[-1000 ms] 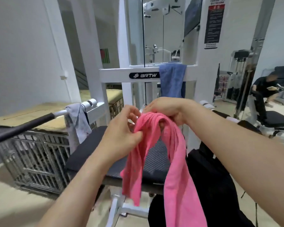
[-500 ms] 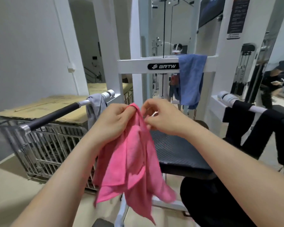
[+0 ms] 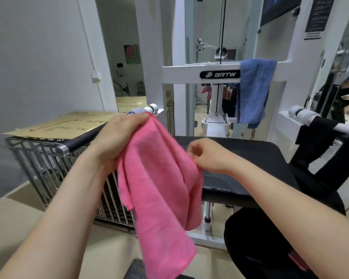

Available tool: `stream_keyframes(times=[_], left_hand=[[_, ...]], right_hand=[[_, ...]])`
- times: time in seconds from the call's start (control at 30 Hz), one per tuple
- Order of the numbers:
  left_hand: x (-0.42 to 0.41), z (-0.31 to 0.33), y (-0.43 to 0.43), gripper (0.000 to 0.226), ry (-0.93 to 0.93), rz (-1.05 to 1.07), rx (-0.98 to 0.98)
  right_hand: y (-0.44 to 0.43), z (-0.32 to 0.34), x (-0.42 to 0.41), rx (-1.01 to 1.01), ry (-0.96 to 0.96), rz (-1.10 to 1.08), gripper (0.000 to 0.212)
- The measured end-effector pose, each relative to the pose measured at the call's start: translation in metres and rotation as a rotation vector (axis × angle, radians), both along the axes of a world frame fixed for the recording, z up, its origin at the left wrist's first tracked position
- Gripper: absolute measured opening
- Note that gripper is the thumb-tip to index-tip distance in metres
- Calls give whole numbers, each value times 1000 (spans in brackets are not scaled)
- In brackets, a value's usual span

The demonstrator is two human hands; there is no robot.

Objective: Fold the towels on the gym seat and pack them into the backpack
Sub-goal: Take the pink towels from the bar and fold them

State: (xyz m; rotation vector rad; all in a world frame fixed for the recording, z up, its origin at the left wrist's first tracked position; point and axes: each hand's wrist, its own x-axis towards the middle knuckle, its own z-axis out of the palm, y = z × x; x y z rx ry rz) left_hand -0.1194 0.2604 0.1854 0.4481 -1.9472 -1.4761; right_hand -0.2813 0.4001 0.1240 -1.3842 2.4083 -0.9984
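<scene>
Holding pink towel (image 3: 161,188) mid-frame, before the left end of seat (image 3: 250,156), slack and creased. Gripped at the bunched top by left hand (image 3: 117,141), fingers wrapped round; apparently pinched at the right edge by right hand (image 3: 210,156), fingers curled small. Slide the right pinch along to the far corner, pull taut, match corners, then lay flat on seat and halve. Next: blue towel (image 3: 254,91), draped upper right. Probably backpack (image 3: 270,248), lower right.

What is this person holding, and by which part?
A soft pink cloth towel, hanging in the air. The left hand grips its bunched top edge; the right hand pinches its right side edge, lower down.
</scene>
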Motion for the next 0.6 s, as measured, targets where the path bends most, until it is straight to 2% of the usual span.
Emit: stream_keyframes(times=[0.03,0.1,0.17,0.2,0.27,0.3,0.33,0.47,0.57,0.6], left_hand=[[5,1,-10,25,45,39,45],[11,1,-25,23,71,37,92],[8,-5,-27,23,-50,-22,-10],[3,-10,-23,25,-144,-39,-95],[-4,-16,-10,31,-264,-73,-228],[-6,-18,-6,29,-256,-118,-222],[-6,-19,-4,27,-223,-171,-166],[12,-22,-39,27,-81,-306,63],[22,-34,-73,38,-161,-599,114],[23,-40,-82,34,-230,-658,123]], right_hand=[[5,-4,-6,35,-85,-21,28],[12,-6,-11,9,-380,7,29],[11,-4,-7,-110,-674,134,13],[7,-2,-1,-145,-751,207,16],[-4,-3,16,-171,-727,326,21],[-10,-5,25,-185,-688,353,20],[-13,-9,29,-206,-673,373,18],[3,-17,24,-248,-821,401,11],[27,-17,10,-155,-840,481,10],[32,-18,5,-125,-827,515,17]])
